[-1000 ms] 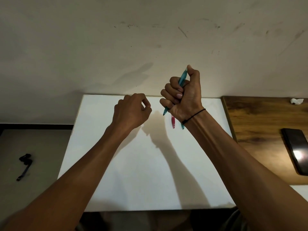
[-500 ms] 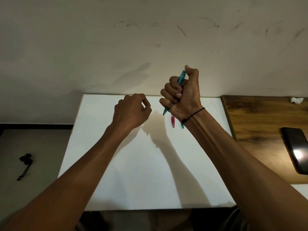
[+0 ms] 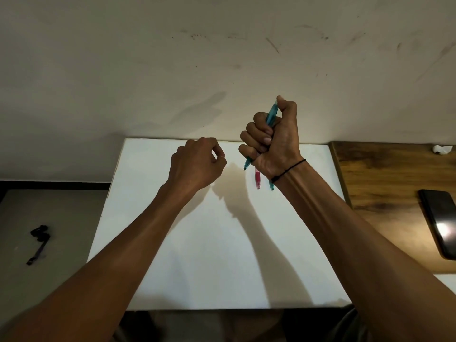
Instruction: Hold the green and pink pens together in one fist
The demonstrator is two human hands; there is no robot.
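1. Head view: teal pen, up in the air above the white board.
2. Looks light, stiff, smooth; best held round the middle.
3. Long way runs up and down, tilted; tip points down-left.
4. Wrapped tight in right hand; left hand curled, holding nothing seen.
5. Pink pen lies flat below.

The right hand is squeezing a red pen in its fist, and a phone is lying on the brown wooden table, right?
Not quite. The pen that the right hand grips in its fist is teal, as the head view shows. The red pen lies on the white board, below that hand. The phone does lie on the brown wooden table.
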